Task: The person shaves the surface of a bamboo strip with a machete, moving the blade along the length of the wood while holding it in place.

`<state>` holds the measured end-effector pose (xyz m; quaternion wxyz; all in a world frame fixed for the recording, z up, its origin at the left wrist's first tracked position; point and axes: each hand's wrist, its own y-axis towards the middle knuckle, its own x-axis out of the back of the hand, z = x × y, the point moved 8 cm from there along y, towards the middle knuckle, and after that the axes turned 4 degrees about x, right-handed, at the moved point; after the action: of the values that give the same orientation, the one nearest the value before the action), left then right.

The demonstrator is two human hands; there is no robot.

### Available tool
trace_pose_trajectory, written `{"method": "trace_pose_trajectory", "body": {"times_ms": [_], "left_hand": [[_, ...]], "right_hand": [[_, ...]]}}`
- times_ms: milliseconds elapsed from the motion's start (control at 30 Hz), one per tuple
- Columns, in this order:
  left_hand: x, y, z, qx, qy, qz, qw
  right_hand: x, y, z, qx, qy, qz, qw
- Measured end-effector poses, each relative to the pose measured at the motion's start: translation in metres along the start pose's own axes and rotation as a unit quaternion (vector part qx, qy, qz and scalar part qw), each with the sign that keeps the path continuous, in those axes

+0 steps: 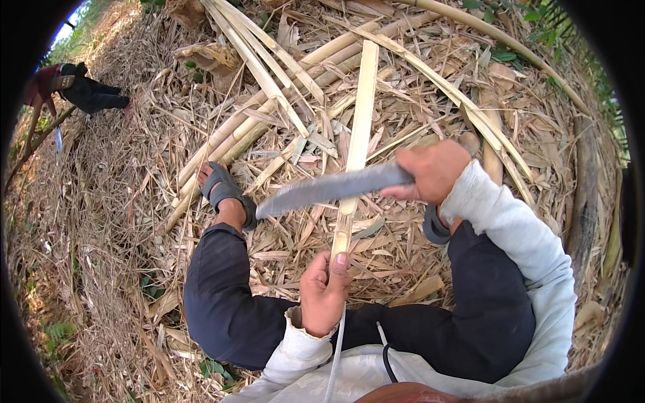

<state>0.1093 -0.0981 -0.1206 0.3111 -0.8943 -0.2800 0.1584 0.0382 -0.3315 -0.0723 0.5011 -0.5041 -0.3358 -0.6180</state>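
My left hand (324, 290) grips the near end of a split bamboo strip (361, 127), thumb on top. The pale strip slants away from me, its far end over the bamboo poles on the ground. My right hand (434, 172) is closed around the handle of a machete (322, 190). Its long grey blade points left and crosses over the strip, slightly blurred. Whether the blade touches the strip I cannot tell. A lighter scraped patch shows on the strip just beyond my left thumb.
Several split bamboo strips (259, 54) lie beyond, across whole bamboo poles (232, 134). More strips (480, 121) lie at the right, near a dark log (584, 188). Dry leaves cover the ground. My sandalled foot (225, 191) is at left. Another person (84, 91) stands at far left.
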Motion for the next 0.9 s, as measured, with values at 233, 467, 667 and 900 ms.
{"method": "trace_pose_trajectory", "body": {"times_ms": [233, 467, 667, 900], "left_hand": [[-0.001, 0.001, 0.009, -0.016, -0.003, -0.006, 1.000], [-0.004, 0.001, 0.019, -0.003, 0.032, 0.000, 0.999], [-0.004, -0.003, 0.013, -0.005, 0.020, -0.007, 1.000], [-0.008, -0.006, 0.007, -0.017, 0.006, 0.007, 1.000]], "right_hand": [[-0.011, -0.006, -0.010, -0.051, 0.020, -0.004, 0.998], [-0.023, -0.015, -0.067, -0.160, 0.080, -0.046, 0.983], [-0.013, -0.001, -0.070, -0.119, 0.045, -0.050, 0.991], [-0.006, -0.005, -0.056, -0.081, 0.000, -0.093, 0.992]]}}
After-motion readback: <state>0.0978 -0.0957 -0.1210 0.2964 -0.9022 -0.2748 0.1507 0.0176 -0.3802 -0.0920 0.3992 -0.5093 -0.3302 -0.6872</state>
